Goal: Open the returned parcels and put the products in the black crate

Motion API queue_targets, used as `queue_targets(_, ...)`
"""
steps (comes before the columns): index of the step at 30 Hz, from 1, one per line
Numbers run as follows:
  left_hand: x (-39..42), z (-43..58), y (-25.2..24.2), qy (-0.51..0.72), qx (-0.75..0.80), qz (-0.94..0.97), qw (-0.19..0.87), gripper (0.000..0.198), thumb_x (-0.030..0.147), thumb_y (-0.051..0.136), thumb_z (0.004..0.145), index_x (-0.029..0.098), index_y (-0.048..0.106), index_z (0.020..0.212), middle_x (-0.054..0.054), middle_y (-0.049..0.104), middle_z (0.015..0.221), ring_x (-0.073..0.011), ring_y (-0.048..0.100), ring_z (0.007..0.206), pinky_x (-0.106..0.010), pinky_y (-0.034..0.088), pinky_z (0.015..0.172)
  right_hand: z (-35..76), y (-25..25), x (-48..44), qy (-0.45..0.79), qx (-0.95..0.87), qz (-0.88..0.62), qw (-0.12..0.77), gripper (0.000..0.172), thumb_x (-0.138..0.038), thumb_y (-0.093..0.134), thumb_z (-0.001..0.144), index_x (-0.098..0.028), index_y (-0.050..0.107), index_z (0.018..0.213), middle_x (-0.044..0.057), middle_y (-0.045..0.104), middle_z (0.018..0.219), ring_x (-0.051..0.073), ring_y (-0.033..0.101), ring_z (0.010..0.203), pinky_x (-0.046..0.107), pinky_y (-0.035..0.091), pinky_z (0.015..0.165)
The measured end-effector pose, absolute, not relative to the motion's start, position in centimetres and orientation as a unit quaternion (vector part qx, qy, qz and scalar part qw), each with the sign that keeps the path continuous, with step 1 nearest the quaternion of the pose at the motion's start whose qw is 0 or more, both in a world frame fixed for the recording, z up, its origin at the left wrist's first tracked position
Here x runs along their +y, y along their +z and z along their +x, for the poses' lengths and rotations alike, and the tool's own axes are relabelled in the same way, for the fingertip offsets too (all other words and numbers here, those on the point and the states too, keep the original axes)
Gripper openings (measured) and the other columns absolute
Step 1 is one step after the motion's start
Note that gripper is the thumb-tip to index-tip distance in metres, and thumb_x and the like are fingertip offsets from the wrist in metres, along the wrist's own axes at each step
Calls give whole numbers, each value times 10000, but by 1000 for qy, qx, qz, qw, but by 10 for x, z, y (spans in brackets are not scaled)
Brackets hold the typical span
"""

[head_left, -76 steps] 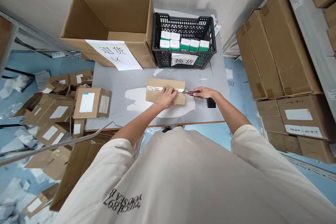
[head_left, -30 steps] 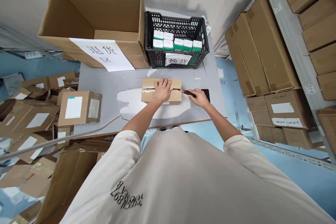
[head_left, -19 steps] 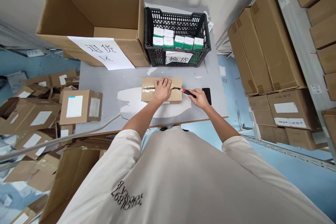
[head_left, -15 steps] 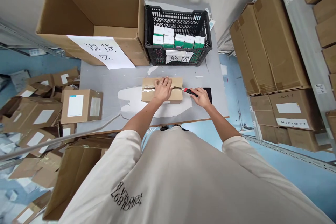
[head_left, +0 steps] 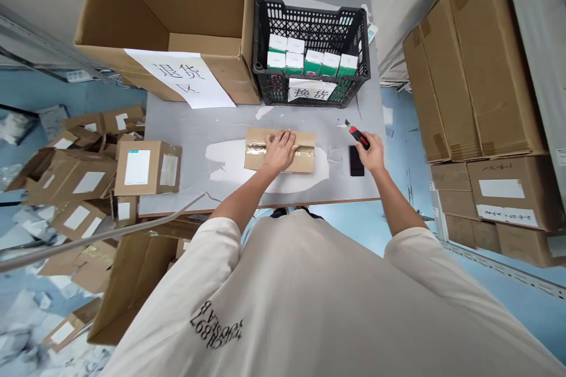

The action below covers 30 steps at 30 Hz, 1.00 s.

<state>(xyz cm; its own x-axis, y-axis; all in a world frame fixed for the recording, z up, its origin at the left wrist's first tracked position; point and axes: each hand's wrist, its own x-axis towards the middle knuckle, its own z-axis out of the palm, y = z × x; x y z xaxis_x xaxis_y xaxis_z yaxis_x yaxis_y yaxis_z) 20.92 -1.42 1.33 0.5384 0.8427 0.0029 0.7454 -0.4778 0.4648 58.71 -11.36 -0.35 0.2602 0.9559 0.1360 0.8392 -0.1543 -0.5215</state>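
Note:
On the table lies a small cardboard box (head_left: 254,156) with clear tape along its top and a dark slit in the seam. My left hand (head_left: 280,150) rests on top of this box, fingers spread and slightly bent, pressing rather than gripping. To the right, my right hand (head_left: 371,153) is closed around a red and black box cutter (head_left: 358,134), its blade pointing up and left, away from the box. A black phone (head_left: 356,161) lies just beside the right hand. A clear scrap of plastic or tape (head_left: 335,155) sits between box and phone.
Behind stand a large open carton (head_left: 212,73) with a paper sign and a black plastic crate (head_left: 312,68) holding several white-green boxes. A labelled carton (head_left: 145,168) is at the table's left. Cartons fill the right shelf (head_left: 499,70); opened boxes (head_left: 66,182) litter the left floor.
My right hand has drawn the box cutter out of the box seam and moved it right and up. The phone is now uncovered. My left hand stays on the box.

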Motion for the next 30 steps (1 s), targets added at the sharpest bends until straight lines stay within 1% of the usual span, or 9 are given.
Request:
queue_targets(4, -15, 207, 15, 111, 457, 857, 209, 643, 417, 370, 1169, 144, 585, 1710, -248, 546, 1792, -439, 480, 1664, -712, 258, 1346, 598, -16, -125, 152, -556, -788, 216, 475, -414, 638, 995, -211, 766, 1405, 183, 767, 1333, 398, 691, 1275, 600, 555, 1179)
queue_targets(7, -15, 208, 16, 109, 456, 858, 208, 659, 427, 402, 1153, 140, 568, 1722, -246, 521, 1811, -436, 458, 1684, -700, 254, 1356, 577, -37, -138, 183, -491, -834, 172, 461, -338, 641, 962, -203, 763, 1386, 181, 769, 1357, 369, 712, 1255, 535, 580, 1151)
queue_targets(9, -16, 207, 17, 104, 458, 858, 207, 675, 415, 436, 1131, 143, 550, 1738, -244, 499, 1826, -433, 438, 1702, -694, 246, 1366, 561, -53, -148, 215, -456, -855, 120, 420, -348, 675, 969, -206, 770, 1353, 179, 759, 1373, 356, 719, 1234, 498, 592, 1113)
queue_targets(12, -19, 204, 20, 93, 463, 857, 204, 720, 413, 477, 1098, 160, 510, 1771, -228, 432, 1871, -426, 387, 1742, -685, 217, 1386, 545, -74, -159, 230, -437, -868, 57, 376, -356, 716, 981, -185, 773, 1311, 197, 712, 1443, 349, 701, 1270, 484, 560, 1147)
queue_targets(16, -22, 191, 32, 84, 486, 848, 193, 734, 437, 474, 1097, 183, 489, 1786, -199, 339, 1922, -410, 319, 1781, -668, 182, 1407, 542, -96, -166, 227, -443, -867, 26, 377, -299, 688, 1000, -155, 745, 1344, 214, 672, 1463, 346, 658, 1337, 481, 500, 1201)
queue_targets(20, -23, 165, 43, 90, 543, 815, 183, 689, 423, 442, 1115, 190, 511, 1760, -203, 371, 1906, -407, 350, 1759, -655, 215, 1403, 543, -108, -168, 217, -446, -868, 4, 380, -310, 681, 1004, -154, 732, 1348, 214, 654, 1443, 353, 630, 1335, 481, 480, 1181)
queue_targets(23, -25, 138, 46, 102, 591, 779, 182, 667, 423, 438, 1126, 198, 506, 1750, -230, 462, 1839, -425, 425, 1698, -660, 293, 1371, 539, -107, -166, 195, -454, -869, 11, 414, -333, 691, 990, -168, 722, 1368, 214, 658, 1433, 373, 604, 1345, 527, 450, 1203)
queue_targets(27, -28, 102, 37, 118, 637, 739, 185, 648, 394, 466, 1109, 192, 506, 1723, -267, 524, 1743, -452, 481, 1635, -659, 425, 1293, 530, -91, -153, 176, -491, -849, 92, 416, -330, 604, 1011, -202, 733, 1386, 206, 688, 1438, 388, 606, 1359, 596, 450, 1231)
queue_targets(30, -29, 85, 27, 148, 647, 720, 202, 653, 358, 514, 1065, 195, 514, 1697, -269, 556, 1686, -456, 538, 1568, -661, 475, 1259, 521, -74, -140, 179, -509, -831, 133, 438, -349, 522, 1043, -181, 755, 1374, 230, 698, 1449, 398, 625, 1365, 602, 488, 1215)
